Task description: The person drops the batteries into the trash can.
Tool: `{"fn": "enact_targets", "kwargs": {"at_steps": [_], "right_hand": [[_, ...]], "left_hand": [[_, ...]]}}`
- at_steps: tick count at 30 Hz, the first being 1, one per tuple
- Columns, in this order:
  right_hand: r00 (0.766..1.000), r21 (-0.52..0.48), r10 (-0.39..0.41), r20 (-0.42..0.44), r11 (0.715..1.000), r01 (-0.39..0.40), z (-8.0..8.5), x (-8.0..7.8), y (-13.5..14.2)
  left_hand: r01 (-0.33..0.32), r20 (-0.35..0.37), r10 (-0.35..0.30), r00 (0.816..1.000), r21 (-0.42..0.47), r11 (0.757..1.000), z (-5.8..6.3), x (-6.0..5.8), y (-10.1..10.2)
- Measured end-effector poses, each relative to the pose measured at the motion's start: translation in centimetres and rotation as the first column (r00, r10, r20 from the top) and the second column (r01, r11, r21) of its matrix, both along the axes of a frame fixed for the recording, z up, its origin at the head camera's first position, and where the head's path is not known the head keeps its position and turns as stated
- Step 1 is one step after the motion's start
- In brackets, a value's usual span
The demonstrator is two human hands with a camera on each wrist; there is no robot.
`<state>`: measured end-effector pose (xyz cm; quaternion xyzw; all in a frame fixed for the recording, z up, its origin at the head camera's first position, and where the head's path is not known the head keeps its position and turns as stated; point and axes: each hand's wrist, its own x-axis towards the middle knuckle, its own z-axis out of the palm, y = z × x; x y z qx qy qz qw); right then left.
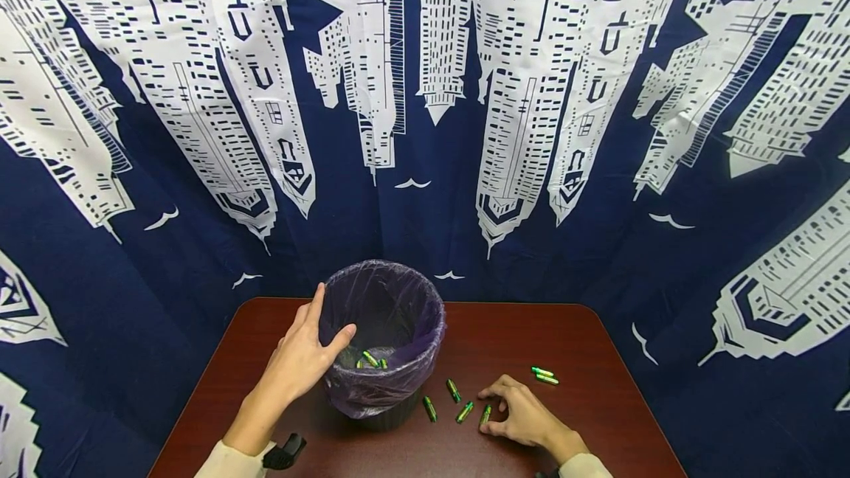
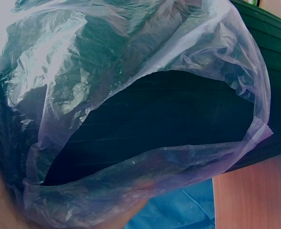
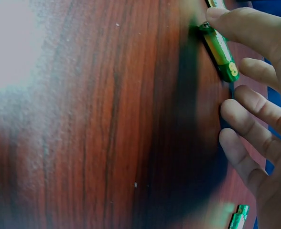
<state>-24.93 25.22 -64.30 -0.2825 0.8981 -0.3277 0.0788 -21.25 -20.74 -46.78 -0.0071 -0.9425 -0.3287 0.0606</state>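
A navy curtain (image 1: 418, 220) with upside-down white skylines hangs behind the desk (image 1: 564, 338); toward the desk's left side, short of its back edge, stands the ribbed waste bin (image 1: 392, 415), its thin purple liner (image 1: 378, 393) folded over the rim; the left hand (image 1: 302, 349) grips that rim on its left, thumb over the opening and fingers along the outside; the right hand (image 1: 521, 413) is low over the desk, right of the bin, thumb and fingers curved about one green-and-yellow battery (image 1: 485, 414); this battery lies just left of the palm, its long axis slanting from the thumb tip, on the side away from the desk's back edge, up toward the index finger, so the digits meet it nearer its ends than its sides; the right hand is much the nearer; whether it already pinches the battery or merely touches it, I cannot tell; leftward, between it and the bin, lie three loose batteries (image 1: 465, 412), all well apart from the desk's edges, with the raised liner rim as the taller obstacle beyond; a touching pair of batteries (image 1: 547, 379) lies past the knuckles toward the desk's right edge; a few batteries in the bin (image 1: 370, 358) show near its bottom
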Motion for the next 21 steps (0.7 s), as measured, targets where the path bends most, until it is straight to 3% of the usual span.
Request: {"fn": "enact_targets", "kwargs": {"at_steps": [21], "right_hand": [[1.0,0.012,0.005,-0.009,1.0,-0.005,-0.22,0.44,-0.45]], "left_hand": [[-0.008,0.009,0.008,1.0,0.004,1.0,-0.02,0.0,0.08]]}}
